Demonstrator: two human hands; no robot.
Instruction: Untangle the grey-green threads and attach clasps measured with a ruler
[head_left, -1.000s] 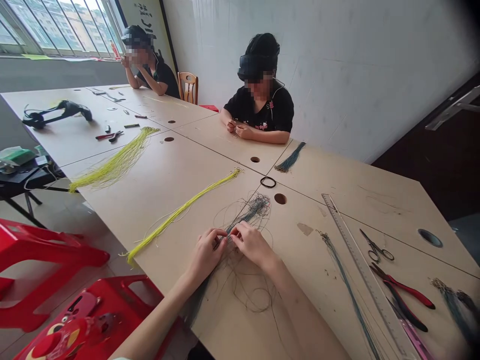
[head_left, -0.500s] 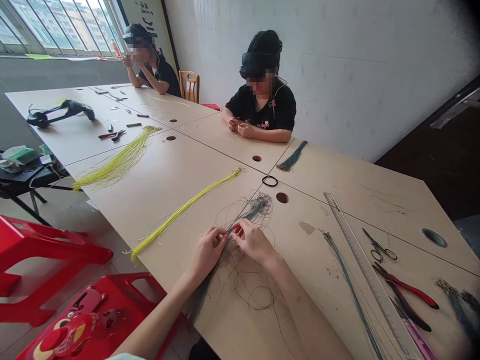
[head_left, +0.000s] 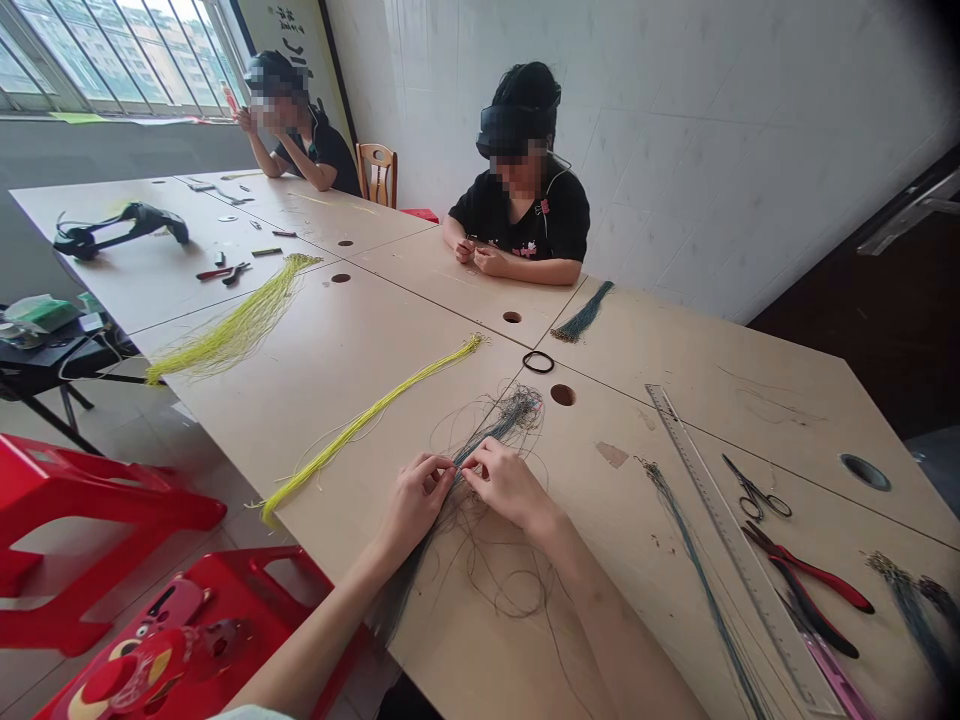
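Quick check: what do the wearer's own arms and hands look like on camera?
The left hand and right hand are ungloved, with no rings, watch or bracelet visible. Both forearms are bare; a pale bit of cloth, perhaps a sleeve edge, shows at the picture's bottom by the left one.

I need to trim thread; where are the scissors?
The scissors lie on the head view's right side, right of the clear ruler and just beyond the red-and-black pliers.

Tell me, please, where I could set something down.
Bare tabletop lies between the spread yellow strands and the narrow yellow bundle. Crowded: around the left hand, right hand and dark strands, and beside the ruler, scissors and pliers.
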